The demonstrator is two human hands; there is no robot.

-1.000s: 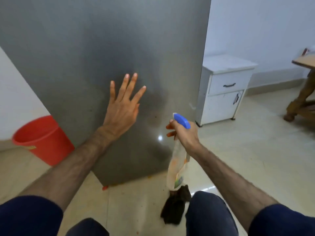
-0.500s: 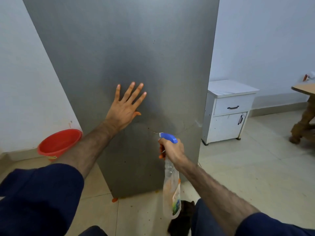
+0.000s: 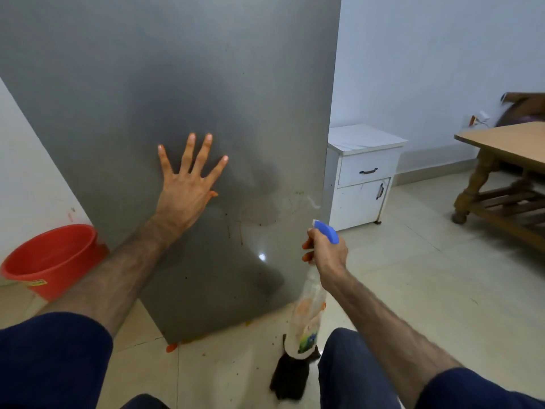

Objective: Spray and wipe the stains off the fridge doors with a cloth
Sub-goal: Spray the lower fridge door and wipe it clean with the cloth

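The left hand is pressing the fridge door, fingers spread wide; the right hand is gripping the spray bottle near its right edge.

Tiled floor carries grey fridge, red bucket, white cabinet, wooden table, dark cloth.

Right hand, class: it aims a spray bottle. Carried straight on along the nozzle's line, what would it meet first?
Most likely the fridge door, near the brown drip stains. The right hand holds the spray bottle close to it; depth is unclear.
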